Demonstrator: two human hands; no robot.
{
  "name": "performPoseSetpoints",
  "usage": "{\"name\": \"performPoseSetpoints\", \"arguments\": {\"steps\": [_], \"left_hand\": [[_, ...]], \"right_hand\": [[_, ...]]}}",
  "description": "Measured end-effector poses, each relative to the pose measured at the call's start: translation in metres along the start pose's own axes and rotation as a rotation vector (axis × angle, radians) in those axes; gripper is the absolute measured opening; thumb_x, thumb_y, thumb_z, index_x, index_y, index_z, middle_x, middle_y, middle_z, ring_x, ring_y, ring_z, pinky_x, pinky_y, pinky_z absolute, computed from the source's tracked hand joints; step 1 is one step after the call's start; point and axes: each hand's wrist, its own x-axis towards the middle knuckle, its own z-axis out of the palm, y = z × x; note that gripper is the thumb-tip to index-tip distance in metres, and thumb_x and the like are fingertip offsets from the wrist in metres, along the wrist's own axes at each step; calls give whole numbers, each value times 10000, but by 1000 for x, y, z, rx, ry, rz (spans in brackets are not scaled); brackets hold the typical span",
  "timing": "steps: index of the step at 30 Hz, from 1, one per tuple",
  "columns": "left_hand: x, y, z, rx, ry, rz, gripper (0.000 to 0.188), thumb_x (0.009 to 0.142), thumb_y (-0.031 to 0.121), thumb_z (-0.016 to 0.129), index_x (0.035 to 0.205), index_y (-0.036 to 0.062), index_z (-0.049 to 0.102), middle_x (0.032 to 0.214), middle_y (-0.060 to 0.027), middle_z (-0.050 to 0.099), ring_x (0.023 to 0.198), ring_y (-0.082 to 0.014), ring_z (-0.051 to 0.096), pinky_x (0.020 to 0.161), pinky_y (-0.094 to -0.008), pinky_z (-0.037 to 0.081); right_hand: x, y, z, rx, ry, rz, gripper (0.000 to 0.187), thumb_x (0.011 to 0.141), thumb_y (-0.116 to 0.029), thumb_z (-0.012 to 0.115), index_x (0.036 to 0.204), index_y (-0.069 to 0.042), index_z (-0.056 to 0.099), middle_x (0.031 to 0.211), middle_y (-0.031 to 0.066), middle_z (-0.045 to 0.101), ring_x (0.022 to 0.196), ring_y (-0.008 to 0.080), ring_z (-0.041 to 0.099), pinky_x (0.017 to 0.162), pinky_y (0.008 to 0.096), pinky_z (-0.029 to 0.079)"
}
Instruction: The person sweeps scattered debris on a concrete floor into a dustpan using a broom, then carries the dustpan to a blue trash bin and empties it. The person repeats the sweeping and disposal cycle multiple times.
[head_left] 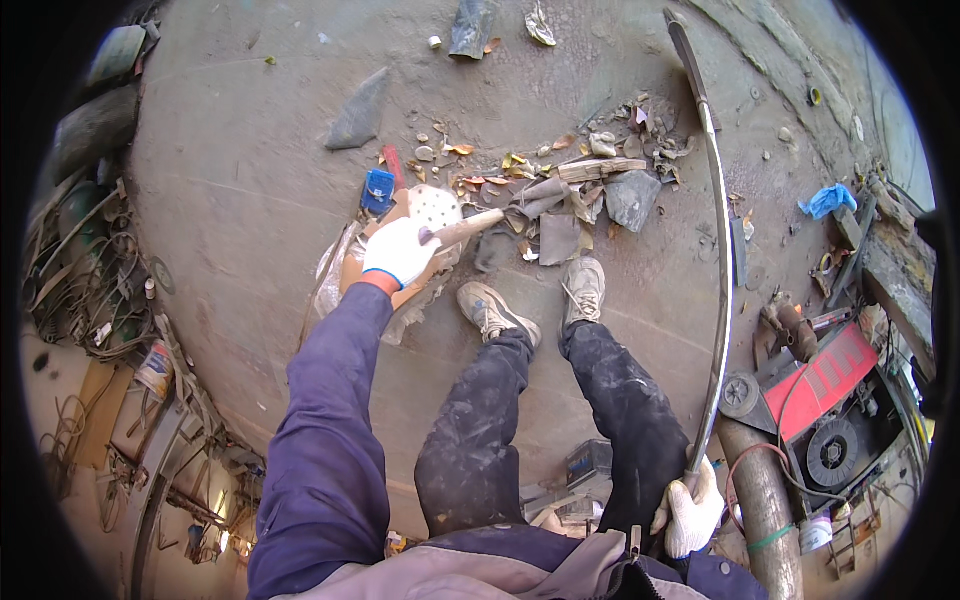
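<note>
My left hand [398, 250], in a white work glove, is closed over a bundle of litter. Around it are brown cardboard [352, 268], crumpled clear plastic [408, 318], a white piece with dark dots [436, 206] and a tan stick-like piece [470, 228]. A blue plastic item [377, 190] and a red strip [394, 165] lie just beyond. Which pieces the fingers actually grip is partly hidden. My right hand [692, 512], also gloved, wraps the near end of a long pale pole [722, 260]. A narrow dark head [688, 55] on the pole's far end rests on the ground.
A debris pile with leaves, wood pieces [600, 169] and grey scraps [633, 200] lies beyond my shoes [583, 290]. To the right stand a red-and-black machine [825, 400] and a thick metal pipe [760, 500]. Tangled cables and scrap [85, 250] line the left side.
</note>
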Motion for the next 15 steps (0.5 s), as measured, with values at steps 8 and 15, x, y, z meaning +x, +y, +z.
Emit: {"name": "performPoseSetpoints", "arguments": {"steps": [8, 15], "left_hand": [[-56, -66, 43, 458, -783, -194, 577, 906, 588, 528, 1317, 211, 674, 1271, -108, 696, 1149, -319, 673, 1034, -422, 491], [-79, -57, 11, 282, -798, -261, 711, 860, 640, 569, 1387, 166, 619, 1328, -137, 663, 1202, -332, 639, 1026, -428, 485]], "right_hand": [[0, -2, 1, -44, -20, 58, 614, 864, 24, 497, 1472, 70, 422, 653, 86, 569, 379, 136, 502, 361, 264, 405], [-28, -13, -10, -107, -91, 57, 766, 896, 1, 497, 1614, -105, 254, 677, 66, 573, 392, 121, 504, 360, 272, 436]]}}
